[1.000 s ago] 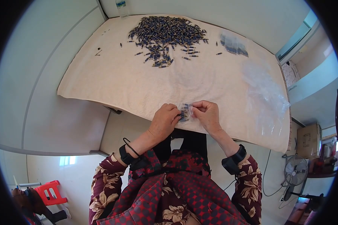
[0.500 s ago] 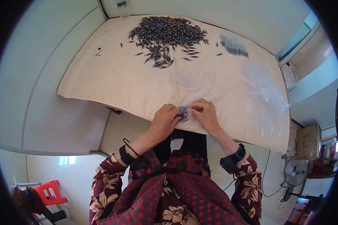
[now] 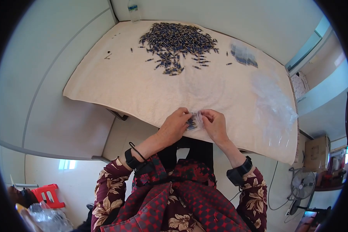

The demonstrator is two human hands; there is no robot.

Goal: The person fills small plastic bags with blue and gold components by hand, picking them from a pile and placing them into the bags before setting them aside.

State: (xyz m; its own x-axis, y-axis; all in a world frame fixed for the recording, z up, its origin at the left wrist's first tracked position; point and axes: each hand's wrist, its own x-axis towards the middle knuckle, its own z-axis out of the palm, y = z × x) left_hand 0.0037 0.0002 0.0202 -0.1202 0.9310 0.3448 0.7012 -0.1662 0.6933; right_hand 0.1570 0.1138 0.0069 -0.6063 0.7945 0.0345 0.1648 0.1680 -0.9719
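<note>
A small clear plastic bag (image 3: 192, 123) with several dark-blue cylindrical pieces inside lies at the front edge of the cloth-covered table. My left hand (image 3: 174, 125) is closed on the bag's left side, its fingers bent over the plastic. On the other side, my right hand (image 3: 215, 125) pinches the bag's right end between thumb and fingers. Part of the bag is hidden under my fingers. Farther back spreads a large pile of the same small pieces (image 3: 178, 38), dark blue with brass-coloured ends.
Filled clear bags (image 3: 243, 55) lie at the back right, with loose clear plastic bags (image 3: 273, 102) in front. A water bottle (image 3: 133, 11) stands at the back edge. A red stool (image 3: 50, 195), another person beside a plastic bag (image 3: 50, 216), and a fan (image 3: 302, 182) are beyond the table.
My right hand has shifted slightly right and down, and the bag has turned a little between my hands. At lower left, a clear plastic bag has appeared near the other person.
</note>
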